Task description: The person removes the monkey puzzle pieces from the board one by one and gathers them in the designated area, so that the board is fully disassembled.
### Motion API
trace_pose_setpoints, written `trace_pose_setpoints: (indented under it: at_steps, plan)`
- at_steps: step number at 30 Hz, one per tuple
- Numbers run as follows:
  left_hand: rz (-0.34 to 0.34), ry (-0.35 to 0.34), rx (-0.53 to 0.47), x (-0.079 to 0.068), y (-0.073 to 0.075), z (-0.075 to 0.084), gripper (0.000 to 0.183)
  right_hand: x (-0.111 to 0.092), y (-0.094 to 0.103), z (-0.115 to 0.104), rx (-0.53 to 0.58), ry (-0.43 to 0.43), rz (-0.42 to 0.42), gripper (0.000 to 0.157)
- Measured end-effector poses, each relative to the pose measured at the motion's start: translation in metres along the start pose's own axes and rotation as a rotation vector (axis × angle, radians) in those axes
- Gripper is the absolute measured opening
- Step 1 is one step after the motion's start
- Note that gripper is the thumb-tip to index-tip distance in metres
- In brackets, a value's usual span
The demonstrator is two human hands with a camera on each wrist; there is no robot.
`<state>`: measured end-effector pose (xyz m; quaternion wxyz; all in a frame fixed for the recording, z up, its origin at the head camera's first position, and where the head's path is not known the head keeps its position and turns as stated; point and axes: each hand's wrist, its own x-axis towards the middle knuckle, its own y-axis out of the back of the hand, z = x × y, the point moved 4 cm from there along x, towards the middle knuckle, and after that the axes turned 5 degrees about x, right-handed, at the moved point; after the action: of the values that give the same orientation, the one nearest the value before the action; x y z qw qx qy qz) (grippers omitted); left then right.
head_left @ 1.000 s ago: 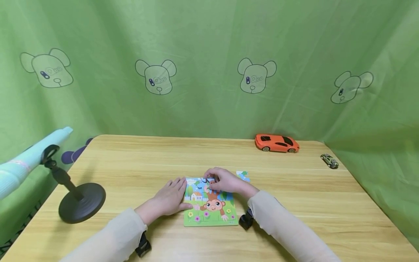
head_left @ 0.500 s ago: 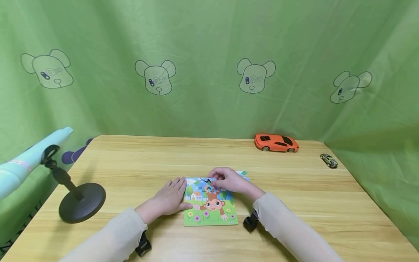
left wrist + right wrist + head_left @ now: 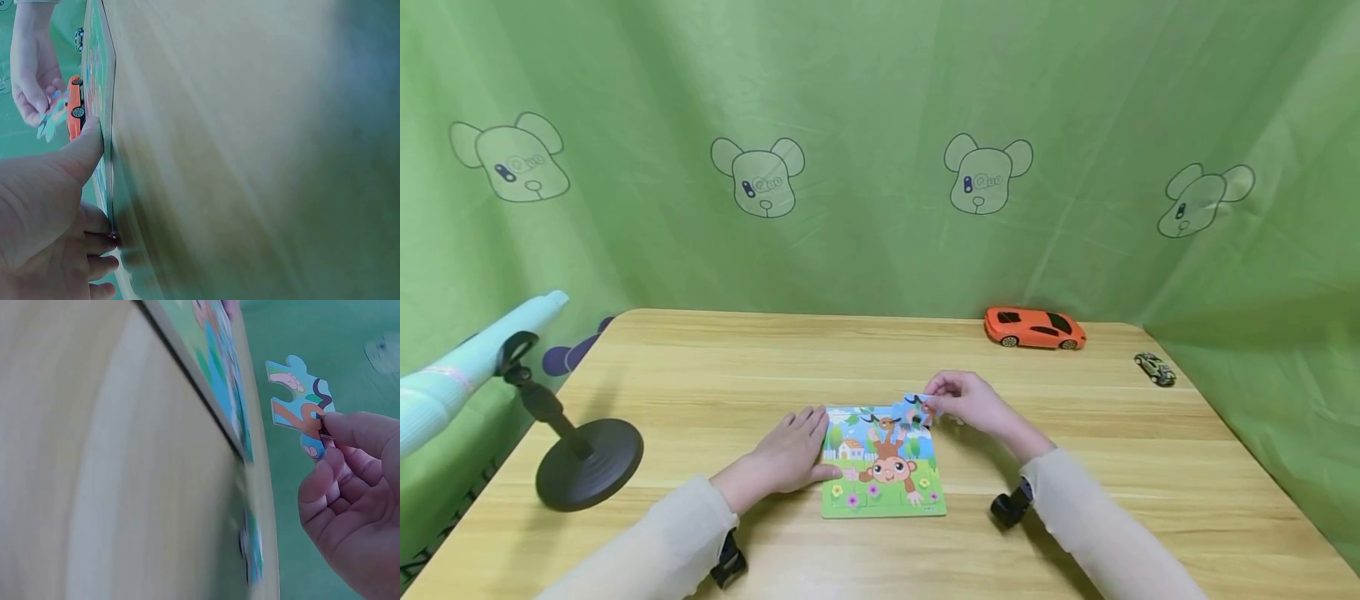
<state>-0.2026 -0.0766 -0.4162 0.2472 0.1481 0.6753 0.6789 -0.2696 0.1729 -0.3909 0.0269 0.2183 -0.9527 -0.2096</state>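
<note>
Near the tray's puzzle, right hand pinches piece.

I see passing room between the puzzle and the table's back edge. An orange car obstructs near the right corner, a stand by the left edge.

The left grip lies outspread while the right grip pinches

The puzzle lies on the table, right of the stand.
</note>
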Motion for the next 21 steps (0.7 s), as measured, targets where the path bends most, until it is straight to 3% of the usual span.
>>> trace_pose_setpoints:
  at_steps: [10, 21]
  plan:
    - [0.003, -0.003, -0.014, -0.001, 0.002, 0.001, 0.082, -0.025, 0.063, 0.018, -0.067, -0.083, 0.175, 0.024]
    - [0.007, -0.006, -0.023, -0.001, 0.002, 0.001, 0.082, -0.036, 0.109, 0.058, -0.116, -0.175, 0.227, 0.029]
